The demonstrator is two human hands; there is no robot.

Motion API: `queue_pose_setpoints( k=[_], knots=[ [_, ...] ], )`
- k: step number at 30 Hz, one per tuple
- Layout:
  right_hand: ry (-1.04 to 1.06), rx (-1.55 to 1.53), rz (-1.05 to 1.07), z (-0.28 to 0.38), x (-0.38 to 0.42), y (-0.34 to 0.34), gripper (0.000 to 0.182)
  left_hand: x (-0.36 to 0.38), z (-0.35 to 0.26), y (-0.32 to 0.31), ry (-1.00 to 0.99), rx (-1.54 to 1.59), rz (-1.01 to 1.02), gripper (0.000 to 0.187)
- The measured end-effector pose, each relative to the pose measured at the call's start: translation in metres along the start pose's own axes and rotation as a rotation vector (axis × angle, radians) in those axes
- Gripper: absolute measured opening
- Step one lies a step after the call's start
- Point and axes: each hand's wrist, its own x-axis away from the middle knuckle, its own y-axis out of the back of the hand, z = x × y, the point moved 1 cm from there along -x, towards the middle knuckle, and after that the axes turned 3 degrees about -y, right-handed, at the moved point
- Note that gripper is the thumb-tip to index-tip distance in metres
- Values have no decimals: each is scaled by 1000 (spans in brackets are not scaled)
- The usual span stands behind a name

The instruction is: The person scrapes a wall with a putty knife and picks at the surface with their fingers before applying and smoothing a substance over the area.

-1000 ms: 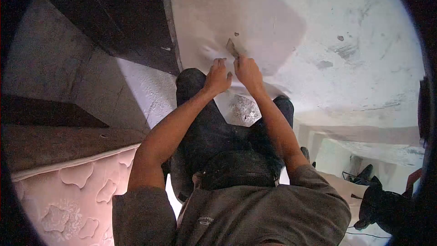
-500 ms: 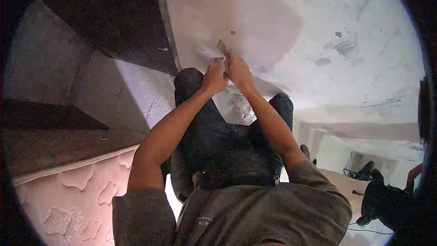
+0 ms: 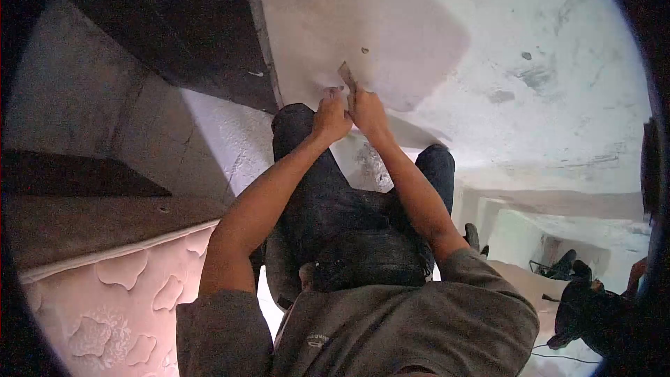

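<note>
A narrow flat-bladed tool, looking like a putty knife (image 3: 345,74), points up and away from my right hand (image 3: 368,112), whose fingers are closed around its lower part. Its blade lies close to the pale wall (image 3: 419,35); whether it touches cannot be told. Right beside it is my left hand (image 3: 331,116), fingers curled in, at the tool's lower end. What the left fingers hold, if anything, is hidden. Both hands are above and between my bent knees.
A dark panel (image 3: 174,21) borders the wall on the left. At lower left stands a pink quilted mattress (image 3: 132,293). Another person in dark clothes (image 3: 593,314) is at the far right, near a thin cable (image 3: 569,356). A small hole (image 3: 364,50) marks the wall.
The whole view has shifted slightly. My hands stay close together at the wall, and the blade's angle differs a little, with the tool still in my right hand.
</note>
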Motion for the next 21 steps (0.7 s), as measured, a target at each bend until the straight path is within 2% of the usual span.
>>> queue_pose_setpoints(
  k=[2,4,5,7,11,13,14,16,17,19,21],
  knots=[
    [41,-61,-33,-7,2,-3,24,1,6,2,-32,-50,-59,52],
    [-120,-7,1,6,14,22,22,-2,5,3,-38,39,-104,53],
    [-122,-4,4,0,14,22,22,-3,4,2,-37,42,-102,53],
    [-35,-69,-71,-14,16,24,21,-3,2,-1,0,26,-63,53],
    [40,-77,-32,-38,20,29,21,-2,-1,-9,25,15,-36,52],
    [308,-173,-183,-47,28,32,19,-4,-1,-11,-77,106,-68,50],
    [307,-176,-183,-53,33,33,19,-5,-1,-13,-77,103,-66,50],
    [-101,-434,190,-58,44,35,22,-4,-7,-12,52,338,-45,43],
    [-103,-440,188,-57,51,37,22,-3,-7,-9,50,333,-41,43],
    [-372,-777,359,-58,63,39,21,-4,-3,-10,-137,258,49,33],
    [-361,-827,367,-61,69,38,21,-3,0,-12,-123,301,92,31]
  ],
)
